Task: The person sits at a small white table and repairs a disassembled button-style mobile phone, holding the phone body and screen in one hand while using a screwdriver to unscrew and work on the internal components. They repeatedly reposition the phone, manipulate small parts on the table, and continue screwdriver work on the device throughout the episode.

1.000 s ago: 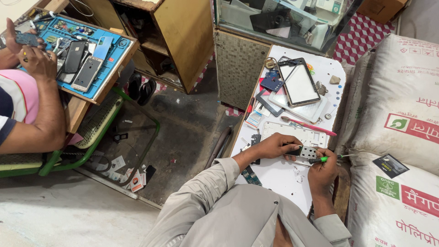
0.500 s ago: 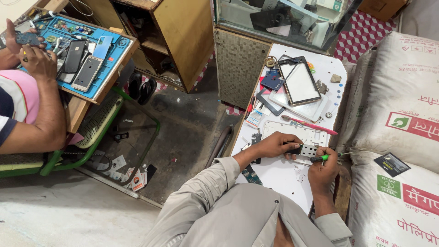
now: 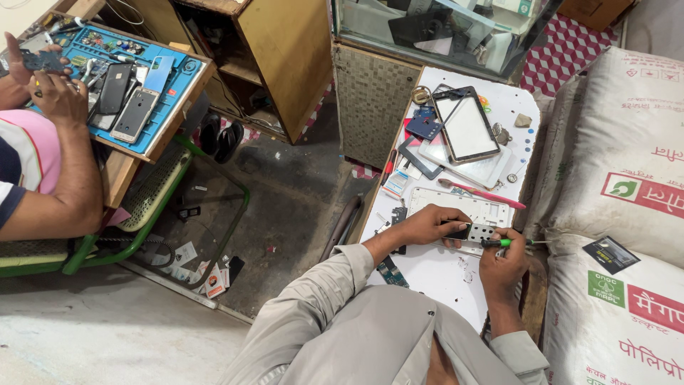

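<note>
Head view, looking down on a repair corner, listed large to small.

White sacks: stacked along the right edge, printed in green and red.
Wooden cabinet: upper middle, beside a glass case.
White worktable: narrow, crowded at the far end, barer near the body.
Blue tray: far left, loaded with phones; belongs to a co-worker's arm, apart from this work.
Tablet: dark-framed, pale screen up, resting on loose frames at the table's far end.
White back cover: lying flat, just beyond the hands.
Left hand: fingers closed on a small metal plate, pressing it to the tabletop.
Right hand: wrapped around a green-handled screwdriver, tip at the plate's edge.
Red-handled tool: idle, between cover and tablet.

Progress, as judged: device already opened, parts spread out; plate under the driver, screw work apparently mid-way; whether screws go in or out, cannot tell.
</note>
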Demonstrator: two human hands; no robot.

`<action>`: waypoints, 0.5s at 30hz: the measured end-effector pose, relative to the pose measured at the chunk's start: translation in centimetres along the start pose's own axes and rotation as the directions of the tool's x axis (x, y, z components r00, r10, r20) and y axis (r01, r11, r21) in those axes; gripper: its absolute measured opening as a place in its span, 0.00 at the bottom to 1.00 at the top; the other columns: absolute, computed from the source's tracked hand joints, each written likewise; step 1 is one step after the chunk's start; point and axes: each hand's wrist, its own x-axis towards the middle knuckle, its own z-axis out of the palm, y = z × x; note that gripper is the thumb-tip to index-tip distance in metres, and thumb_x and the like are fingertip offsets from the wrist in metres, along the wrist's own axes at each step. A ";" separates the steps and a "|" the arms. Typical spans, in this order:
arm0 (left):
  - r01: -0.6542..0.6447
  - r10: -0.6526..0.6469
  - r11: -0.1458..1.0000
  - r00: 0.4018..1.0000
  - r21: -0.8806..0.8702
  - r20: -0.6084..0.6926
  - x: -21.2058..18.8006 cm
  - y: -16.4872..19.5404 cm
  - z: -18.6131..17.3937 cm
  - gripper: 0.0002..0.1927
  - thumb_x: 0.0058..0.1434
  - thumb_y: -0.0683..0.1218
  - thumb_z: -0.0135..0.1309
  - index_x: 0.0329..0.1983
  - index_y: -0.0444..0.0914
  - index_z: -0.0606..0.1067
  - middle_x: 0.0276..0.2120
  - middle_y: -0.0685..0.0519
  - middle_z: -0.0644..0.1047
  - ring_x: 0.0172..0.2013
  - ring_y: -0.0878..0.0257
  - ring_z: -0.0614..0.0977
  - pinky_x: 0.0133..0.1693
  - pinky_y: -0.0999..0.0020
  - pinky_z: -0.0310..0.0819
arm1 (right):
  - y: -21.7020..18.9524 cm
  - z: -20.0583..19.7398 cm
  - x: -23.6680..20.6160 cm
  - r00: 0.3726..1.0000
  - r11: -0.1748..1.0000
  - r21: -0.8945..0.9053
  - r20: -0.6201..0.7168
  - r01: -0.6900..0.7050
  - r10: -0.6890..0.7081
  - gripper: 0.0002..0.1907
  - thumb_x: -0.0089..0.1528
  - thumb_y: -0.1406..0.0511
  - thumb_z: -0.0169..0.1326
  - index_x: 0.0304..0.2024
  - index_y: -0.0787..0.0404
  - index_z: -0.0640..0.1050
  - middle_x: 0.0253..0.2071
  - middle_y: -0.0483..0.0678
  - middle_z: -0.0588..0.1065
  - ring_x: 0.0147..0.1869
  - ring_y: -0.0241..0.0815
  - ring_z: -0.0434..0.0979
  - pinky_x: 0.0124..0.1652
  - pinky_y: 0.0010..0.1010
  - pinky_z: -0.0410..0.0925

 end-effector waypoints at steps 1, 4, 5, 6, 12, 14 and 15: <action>-0.001 0.001 1.000 1.000 -0.002 0.000 0.0 0.0 0.0 0.15 0.74 0.46 0.47 0.57 0.32 0.75 0.40 0.47 0.82 0.37 0.64 0.86 0.37 0.70 0.84 | 0.0 0.0 0.0 1.000 1.000 -0.007 -0.002 -0.005 0.005 0.07 0.72 0.68 0.54 0.47 0.68 0.73 0.37 0.54 0.77 0.40 0.42 0.79 0.40 0.33 0.72; -0.002 0.002 1.000 1.000 -0.008 -0.005 0.0 -0.1 0.0 0.15 0.74 0.45 0.47 0.57 0.32 0.75 0.40 0.47 0.82 0.36 0.64 0.86 0.36 0.70 0.84 | 0.1 0.1 0.0 1.000 1.000 -0.015 -0.012 -0.004 0.004 0.07 0.72 0.68 0.55 0.47 0.67 0.73 0.37 0.55 0.77 0.40 0.42 0.79 0.41 0.34 0.72; 0.000 0.000 1.000 1.000 -0.013 -0.006 0.0 -0.1 0.0 0.15 0.74 0.45 0.47 0.57 0.32 0.75 0.40 0.47 0.82 0.36 0.64 0.86 0.36 0.70 0.84 | 0.1 0.1 0.0 1.000 1.000 -0.016 -0.015 -0.001 0.001 0.07 0.72 0.68 0.55 0.47 0.67 0.73 0.37 0.55 0.77 0.40 0.43 0.79 0.41 0.34 0.72; 0.001 -0.001 1.000 1.000 -0.019 -0.007 0.0 -0.1 0.0 0.15 0.74 0.45 0.47 0.57 0.31 0.75 0.40 0.47 0.82 0.36 0.64 0.86 0.36 0.70 0.84 | 0.2 0.1 0.0 1.000 1.000 -0.021 -0.015 -0.001 0.000 0.07 0.72 0.68 0.55 0.47 0.67 0.73 0.37 0.55 0.77 0.40 0.43 0.79 0.41 0.34 0.72; 0.004 -0.005 1.000 1.000 -0.018 -0.015 0.0 0.0 0.0 0.15 0.73 0.45 0.47 0.57 0.32 0.75 0.40 0.47 0.82 0.36 0.64 0.86 0.37 0.71 0.84 | 0.4 0.1 0.0 1.000 1.000 0.003 -0.011 0.013 -0.013 0.09 0.73 0.66 0.55 0.48 0.67 0.73 0.37 0.53 0.77 0.40 0.41 0.79 0.41 0.33 0.71; 0.005 -0.005 1.000 1.000 -0.016 -0.015 0.0 0.0 0.0 0.15 0.73 0.45 0.47 0.57 0.32 0.75 0.41 0.47 0.82 0.37 0.64 0.86 0.37 0.71 0.84 | 0.4 0.1 -0.1 1.000 1.000 0.018 -0.007 0.006 -0.006 0.10 0.73 0.65 0.56 0.47 0.67 0.73 0.36 0.53 0.76 0.39 0.41 0.78 0.40 0.33 0.71; 0.003 -0.003 1.000 1.000 -0.014 -0.012 0.0 0.0 0.0 0.15 0.73 0.46 0.48 0.57 0.32 0.75 0.41 0.47 0.82 0.37 0.64 0.86 0.37 0.71 0.84 | 0.4 0.1 -0.1 1.000 1.000 0.013 -0.007 0.003 -0.003 0.10 0.73 0.65 0.56 0.47 0.67 0.73 0.36 0.52 0.76 0.39 0.41 0.78 0.40 0.33 0.71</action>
